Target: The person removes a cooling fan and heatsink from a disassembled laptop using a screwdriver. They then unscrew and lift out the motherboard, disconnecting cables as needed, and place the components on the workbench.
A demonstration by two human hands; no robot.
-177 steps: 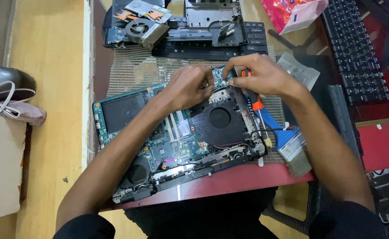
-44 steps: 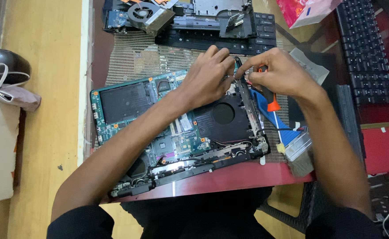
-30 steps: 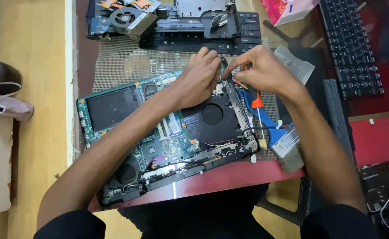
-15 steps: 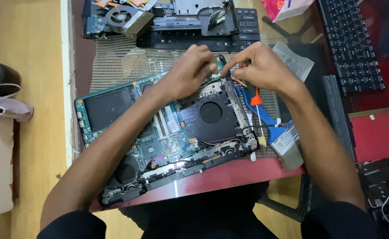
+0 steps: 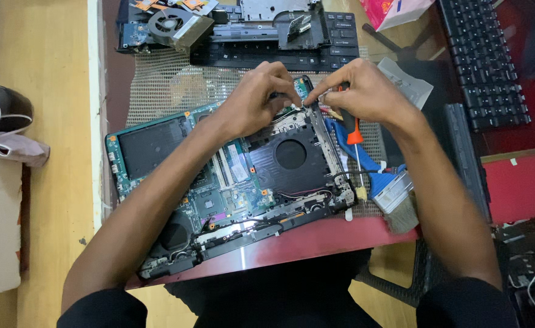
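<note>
Opened laptop chassis (image 5: 231, 182) centre on mesh mat (image 5: 170, 85), motherboard (image 5: 219, 188) and fan (image 5: 290, 155) inside. Left hand (image 5: 258, 97) pinching at far edge, item unclear. Right hand (image 5: 365, 91) curled around orange screwdriver (image 5: 352, 130).

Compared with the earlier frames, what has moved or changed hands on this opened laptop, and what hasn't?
Little has changed. Both hands stay at the far right corner of the opened laptop: the left hand pinching there, the right hand still gripping the orange-handled screwdriver. The shifts between frames look like camera movement. The blue brush, dismantled parts and black keyboard lie as before.
</note>
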